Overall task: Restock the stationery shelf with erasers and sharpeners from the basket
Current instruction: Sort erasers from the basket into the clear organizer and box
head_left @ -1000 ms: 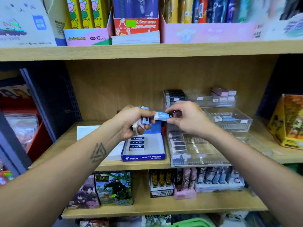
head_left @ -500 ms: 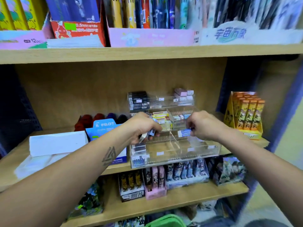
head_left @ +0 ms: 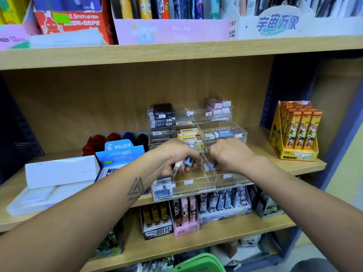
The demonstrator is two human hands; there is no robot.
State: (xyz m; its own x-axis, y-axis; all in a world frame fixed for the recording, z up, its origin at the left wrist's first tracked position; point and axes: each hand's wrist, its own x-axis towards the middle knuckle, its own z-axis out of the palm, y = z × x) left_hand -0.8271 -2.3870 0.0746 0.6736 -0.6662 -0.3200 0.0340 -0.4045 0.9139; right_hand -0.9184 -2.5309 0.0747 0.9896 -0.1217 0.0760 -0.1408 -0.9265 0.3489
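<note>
Clear acrylic organizer (head_left: 231, 180): that's where the action is, sitting at the front edge of the middle wooden shelf (head_left: 306, 167), stepped in tiers so every row shows from the front.
Right fingers: curled down and pinching a small blue-and-white eraser (head_left: 209, 167), inside the front tier just right of its clear divider. Looks like it's being set in there, low and flat, so it lines up with the price tags on the front wall.
Right hand (head_left: 230, 155): knuckles up, wrist over the organizer's front right part, which keeps the drop short.
Left fingers: wrapped around a little bundle of spare erasers (head_left: 183, 163), white and grey-blue sleeves poking out under the palm. My guess is it's acting as the feeder hand, so no trip down for each piece.
Left hand (head_left: 176, 157): hovering over the front tier's left half, just beside the right hand, not touching it as far as I can tell.
Eraser look: short blocks in paper sleeves, blue print on white, a bit blurred so no brand readable on them.
Front left corner of organizer: a few packs already sitting there.
Basket (head_left: 198, 264): green, at the bottom edge of view below the shelves, contents hidden.
Pilot box (head_left: 121, 154): blue, open, on the same shelf to the organizer's left.
</note>
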